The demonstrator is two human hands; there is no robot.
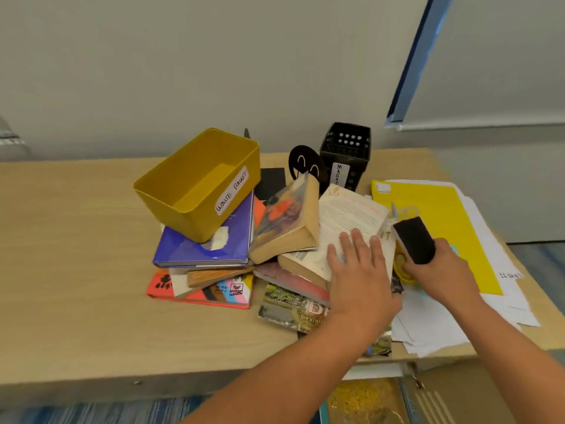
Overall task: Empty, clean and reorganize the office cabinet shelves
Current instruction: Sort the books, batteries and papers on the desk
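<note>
On the table, books lie unsorted (emptying looks done); the left hand rests flat, the right hand grips a sponge.

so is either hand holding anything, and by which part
The right hand has its grip around the near end of a black block. The left hand holds nothing, resting flat on an open book.

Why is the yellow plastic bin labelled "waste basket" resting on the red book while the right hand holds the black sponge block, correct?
Not quite. The head view shows the yellow plastic bin resting on the blue-purple hardcover book, not a red one. The right hand does hold the black sponge block.
</note>
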